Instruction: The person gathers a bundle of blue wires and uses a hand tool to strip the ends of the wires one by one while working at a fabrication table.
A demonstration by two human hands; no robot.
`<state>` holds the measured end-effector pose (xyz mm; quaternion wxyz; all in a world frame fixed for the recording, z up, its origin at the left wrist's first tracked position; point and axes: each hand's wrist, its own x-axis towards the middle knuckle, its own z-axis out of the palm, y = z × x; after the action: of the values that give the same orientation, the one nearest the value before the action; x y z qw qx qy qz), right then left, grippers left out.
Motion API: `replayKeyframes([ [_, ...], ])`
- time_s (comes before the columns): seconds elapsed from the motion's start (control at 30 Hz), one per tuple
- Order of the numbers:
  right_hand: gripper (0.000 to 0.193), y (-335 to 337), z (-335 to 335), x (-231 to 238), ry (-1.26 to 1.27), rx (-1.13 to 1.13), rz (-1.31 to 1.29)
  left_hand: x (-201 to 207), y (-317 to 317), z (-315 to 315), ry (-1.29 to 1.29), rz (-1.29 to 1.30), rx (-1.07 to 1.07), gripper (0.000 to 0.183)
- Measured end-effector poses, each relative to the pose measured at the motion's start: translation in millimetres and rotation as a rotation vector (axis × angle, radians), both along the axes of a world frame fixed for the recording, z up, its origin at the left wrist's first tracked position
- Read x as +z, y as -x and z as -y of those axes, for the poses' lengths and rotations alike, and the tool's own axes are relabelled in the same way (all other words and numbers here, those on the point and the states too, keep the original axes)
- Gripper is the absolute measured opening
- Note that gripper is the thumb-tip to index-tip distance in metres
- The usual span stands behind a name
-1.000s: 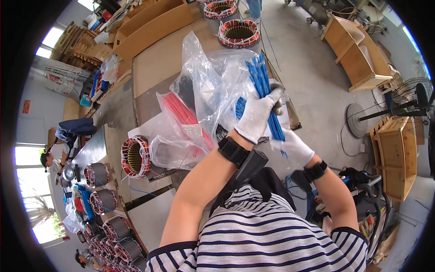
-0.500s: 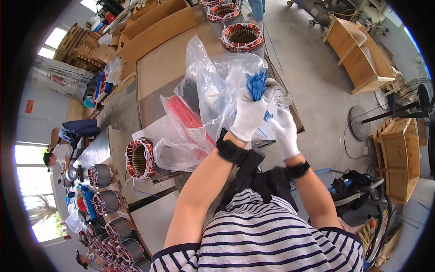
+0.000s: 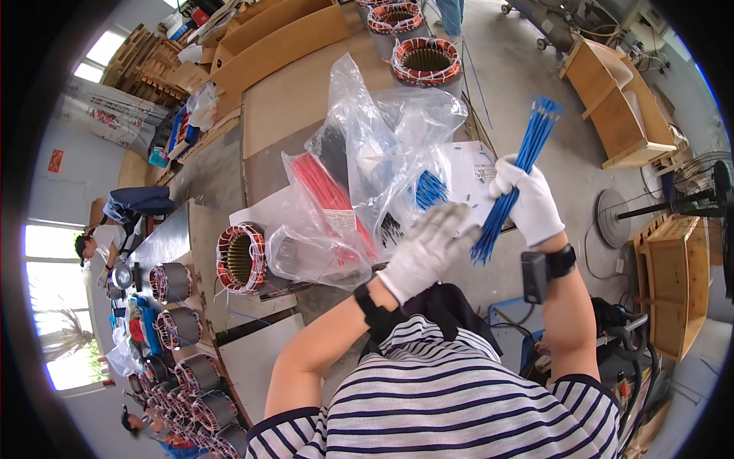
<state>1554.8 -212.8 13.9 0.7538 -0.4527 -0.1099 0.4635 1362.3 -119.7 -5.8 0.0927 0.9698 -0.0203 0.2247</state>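
Observation:
My right hand point(image 3: 529, 200), in a white glove, is closed around a bundle of blue wires point(image 3: 537, 130) with silvery tips at the far end. The bundle stands at a slant past the table's right edge. My left hand point(image 3: 430, 251), gloved too, is empty, its fingers stretched toward the lower end of the bundle; whether they touch it I cannot tell. Just beyond the left hand, more blue wires point(image 3: 431, 190) poke from a clear plastic bag point(image 3: 365, 126). Red wires point(image 3: 317, 183) lie in another clear bag point(image 3: 306, 249), and dark wires point(image 3: 391, 228) show between them.
White paper point(image 3: 464, 170) with small blue bits lies near the table's right edge. Wound motor stators point(image 3: 241, 258) stand at the left, with another stator point(image 3: 427, 65) at the far end. A pedestal fan point(image 3: 612, 216) and wooden crates point(image 3: 615, 103) stand on the right. People work at the far left.
The blue wire bundle has passed from my left hand to my right, which has moved right and outward with it. My left hand has come back toward me and opened.

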Motion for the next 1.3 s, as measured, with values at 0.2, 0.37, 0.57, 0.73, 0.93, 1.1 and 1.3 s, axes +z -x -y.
replayKeyframes([
  [0.2,0.023,22,-17,-69,0.133,-0.357,0.541,-1,22,-6,0.192,0.051,0.244,0.038],
  [0.37,0.012,26,-19,-91,0.263,-0.145,0.725,14,17,-4,0.48,0.038,0.235,0.035],
  [0.57,0.01,85,-8,2,0.054,0.261,0.071,53,3,-9,0.981,0.2,0.266,0.047],
  [0.73,0.022,118,-2,-7,-0.099,0.744,-0.178,78,3,-25,1.799,0.163,-0.019,0.054],
  [0.93,0.033,134,-7,-1,-0.044,0.923,-0.258,74,29,-39,2.094,0.205,0.036,0.05],
  [1.1,0.041,140,-3,0,-0.112,1.002,-0.281,84,48,-41,2.095,0.155,0.124,0.036],
  [1.3,0.051,144,-1,10,-0.116,1.045,-0.286,64,78,-45,2.295,0.265,0.054,0.04],
])
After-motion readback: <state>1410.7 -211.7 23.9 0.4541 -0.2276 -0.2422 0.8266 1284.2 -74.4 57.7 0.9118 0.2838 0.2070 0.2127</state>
